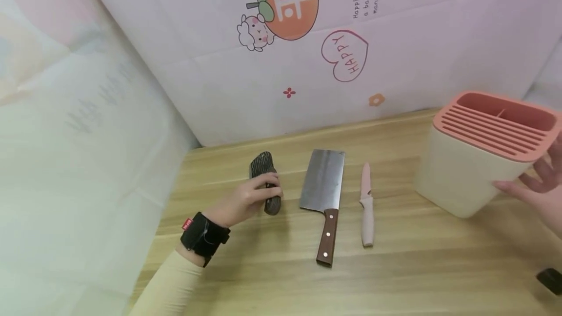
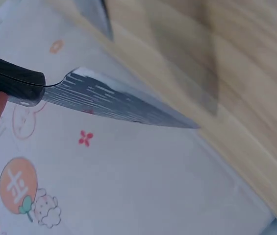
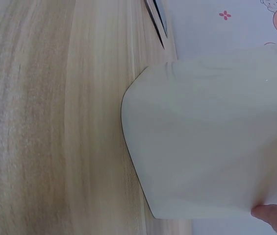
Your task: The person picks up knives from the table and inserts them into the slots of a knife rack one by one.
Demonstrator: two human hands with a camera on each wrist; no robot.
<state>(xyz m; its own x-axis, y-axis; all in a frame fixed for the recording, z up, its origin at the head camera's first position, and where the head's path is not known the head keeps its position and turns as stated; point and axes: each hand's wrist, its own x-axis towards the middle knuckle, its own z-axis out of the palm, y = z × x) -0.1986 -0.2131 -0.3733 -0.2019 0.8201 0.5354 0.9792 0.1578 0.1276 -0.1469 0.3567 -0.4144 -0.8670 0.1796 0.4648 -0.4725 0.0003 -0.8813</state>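
My left hand (image 1: 246, 199) grips the dark handle of a kitchen knife (image 2: 113, 100), which has a dark blade with pale streaks. The knife is over the left part of the table, its blade pointing away from me in the head view. At the right edge, my right hand (image 1: 542, 184) holds the side of a cream knife holder (image 1: 461, 174) with a slotted coral top. Its thumb presses on the cream wall, also visible in the right wrist view. Part of the right hand is cut off by the frame.
Between the hands lie a cleaver (image 1: 324, 179) with a brown riveted handle and a small pink knife (image 1: 367, 221), both with blades pointing to the back. A printed cloth (image 1: 228, 91) hangs behind the wooden table (image 1: 395, 282); another pale cloth (image 1: 88, 184) hangs at the left.
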